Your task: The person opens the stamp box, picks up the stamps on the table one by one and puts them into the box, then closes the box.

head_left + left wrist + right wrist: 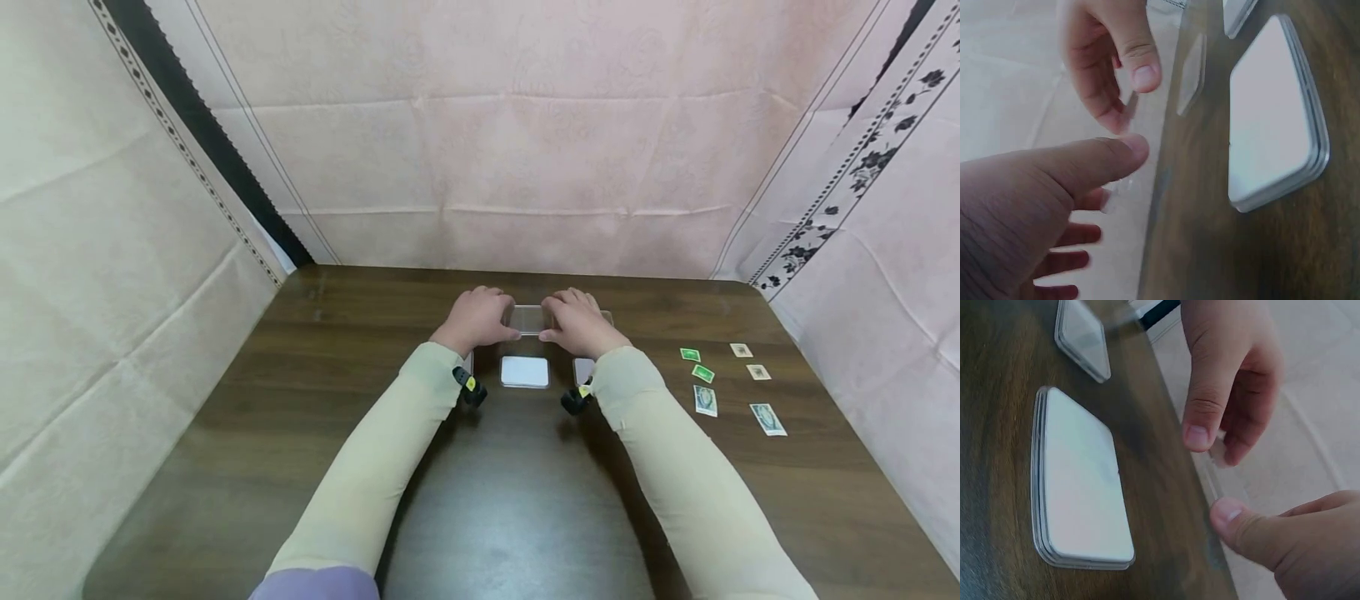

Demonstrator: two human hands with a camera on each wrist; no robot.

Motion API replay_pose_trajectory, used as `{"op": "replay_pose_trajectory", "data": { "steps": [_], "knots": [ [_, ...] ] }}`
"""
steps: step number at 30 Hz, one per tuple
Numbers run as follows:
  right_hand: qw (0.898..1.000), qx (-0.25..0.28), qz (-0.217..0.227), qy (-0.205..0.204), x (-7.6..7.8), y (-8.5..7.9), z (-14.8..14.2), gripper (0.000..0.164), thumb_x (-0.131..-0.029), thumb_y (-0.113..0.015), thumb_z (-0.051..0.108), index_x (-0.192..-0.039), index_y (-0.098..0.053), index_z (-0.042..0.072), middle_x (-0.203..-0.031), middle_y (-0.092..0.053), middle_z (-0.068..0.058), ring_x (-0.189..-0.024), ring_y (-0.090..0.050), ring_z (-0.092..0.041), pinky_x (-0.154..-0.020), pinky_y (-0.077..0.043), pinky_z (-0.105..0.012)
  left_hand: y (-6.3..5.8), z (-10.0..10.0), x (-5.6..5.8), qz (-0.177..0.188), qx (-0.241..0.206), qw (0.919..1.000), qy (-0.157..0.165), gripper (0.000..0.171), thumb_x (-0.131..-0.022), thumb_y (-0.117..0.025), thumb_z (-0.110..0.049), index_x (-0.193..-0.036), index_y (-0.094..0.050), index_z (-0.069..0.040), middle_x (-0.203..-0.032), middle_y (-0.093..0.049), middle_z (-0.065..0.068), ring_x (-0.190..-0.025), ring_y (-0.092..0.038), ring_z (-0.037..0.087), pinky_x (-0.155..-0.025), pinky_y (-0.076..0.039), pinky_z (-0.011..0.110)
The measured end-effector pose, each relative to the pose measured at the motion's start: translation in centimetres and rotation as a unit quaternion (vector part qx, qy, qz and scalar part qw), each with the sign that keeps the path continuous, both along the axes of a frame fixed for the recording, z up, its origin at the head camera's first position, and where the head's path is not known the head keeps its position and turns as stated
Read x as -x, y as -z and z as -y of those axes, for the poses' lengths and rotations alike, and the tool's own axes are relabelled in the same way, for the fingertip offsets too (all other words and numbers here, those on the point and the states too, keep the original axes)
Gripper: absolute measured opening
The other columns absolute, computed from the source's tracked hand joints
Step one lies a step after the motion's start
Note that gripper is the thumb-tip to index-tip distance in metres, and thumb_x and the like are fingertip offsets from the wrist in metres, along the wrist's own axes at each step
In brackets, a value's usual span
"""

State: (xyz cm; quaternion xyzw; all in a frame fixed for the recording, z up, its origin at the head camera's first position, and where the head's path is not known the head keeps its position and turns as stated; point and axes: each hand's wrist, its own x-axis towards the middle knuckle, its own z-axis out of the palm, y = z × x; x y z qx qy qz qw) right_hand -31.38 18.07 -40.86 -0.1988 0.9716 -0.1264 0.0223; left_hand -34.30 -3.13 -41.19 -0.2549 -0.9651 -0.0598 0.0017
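Note:
Ahead of me, past the middle of the table, my left hand (480, 321) and right hand (579, 323) pinch a thin clear plastic rectangle (527, 320) from its two sides. In the right wrist view the clear piece shows as a faint sheet (1215, 478) between thumbs and fingertips. Nearer to me lies a white-topped rectangular case (525, 372) with clear layered edges, rounded at the corners. Another flat clear piece (1193, 75) lies on the table near the right hand. White-topped cases are partly hidden under the left wrist (468, 362) and right wrist (582, 371).
On the right of the wooden table (300, 433) lie several small printed papers like stamps: green ones (702, 372), pale ones (758, 372) and larger bluish ones (768, 419). Light cloth (525, 167) hangs behind the table and at both sides.

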Motion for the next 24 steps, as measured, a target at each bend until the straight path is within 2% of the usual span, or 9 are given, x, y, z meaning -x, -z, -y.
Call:
{"op": "replay_pose_trajectory", "data": {
  "steps": [3, 6, 11, 17, 21, 24],
  "knots": [
    [1.0, -0.004, -0.002, -0.001, 0.8, 0.4, -0.1, 0.06, -0.096, -0.072, 0.033, -0.143, -0.052, 0.003, -0.152, -0.041, -0.024, -0.148, -0.021, -0.047, -0.119, -0.012, -0.064, 0.3, -0.1, 0.7, -0.004, 0.002, 1.0, -0.004, 0.062, -0.087, -0.07, -0.058, -0.135, -0.064, -0.018, -0.153, -0.048, 0.008, -0.142, -0.039, 0.03, -0.115, -0.033, 0.052],
    [1.0, -0.003, -0.001, 0.0, 1.5, 1.0, -0.3, 0.061, -0.097, -0.07, 0.034, -0.145, -0.05, 0.002, -0.154, -0.04, -0.024, -0.149, -0.02, -0.046, -0.118, -0.012, -0.065, 0.8, -0.2, 1.4, -0.008, 0.0, 1.0, 0.0, 0.062, -0.089, -0.068, -0.056, -0.138, -0.062, -0.017, -0.156, -0.043, 0.01, -0.145, -0.034, 0.031, -0.116, -0.03, 0.053],
    [1.0, 0.015, -0.003, 0.009, 2.5, 2.4, -0.7, 0.064, -0.098, -0.068, 0.037, -0.148, -0.047, 0.003, -0.154, -0.04, -0.024, -0.149, -0.018, -0.047, -0.118, -0.011, -0.065, 1.8, -0.3, 2.3, 0.0, -0.007, 1.0, -0.006, 0.061, -0.094, -0.065, -0.052, -0.143, -0.056, -0.017, -0.157, -0.041, 0.011, -0.145, -0.033, 0.032, -0.117, -0.03, 0.052],
    [1.0, 0.013, 0.009, 0.023, 3.5, 4.3, -0.9, 0.065, -0.098, -0.066, 0.041, -0.149, -0.047, 0.006, -0.155, -0.039, -0.023, -0.151, -0.012, -0.047, -0.119, -0.006, -0.065, 2.1, -0.6, 2.3, 0.03, 0.0, 0.9992, -0.026, 0.061, -0.096, -0.064, -0.052, -0.147, -0.052, -0.021, -0.156, -0.041, 0.011, -0.144, -0.034, 0.032, -0.116, -0.03, 0.051],
    [0.999, 0.002, 0.02, 0.034, 3.8, 4.8, -0.7, 0.064, -0.098, -0.066, 0.042, -0.148, -0.048, 0.006, -0.155, -0.039, -0.024, -0.151, -0.011, -0.047, -0.119, -0.005, -0.065, 2.4, -0.9, 2.4, 0.054, 0.007, 0.998, -0.033, 0.061, -0.097, -0.062, -0.052, -0.148, -0.05, -0.022, -0.151, -0.047, 0.008, -0.138, -0.039, 0.03, -0.114, -0.033, 0.051],
    [0.999, -0.008, 0.029, 0.042, 4.0, 5.0, -0.5, 0.063, -0.098, -0.065, 0.042, -0.148, -0.049, 0.006, -0.155, -0.04, -0.023, -0.151, -0.011, -0.046, -0.119, -0.005, -0.064, 3.2, -1.0, 2.8, 0.068, 0.009, 0.9969, -0.038, 0.061, -0.098, -0.06, -0.053, -0.15, -0.048, -0.024, -0.15, -0.047, 0.007, -0.136, -0.041, 0.03, -0.112, -0.034, 0.05]
  ]
}}
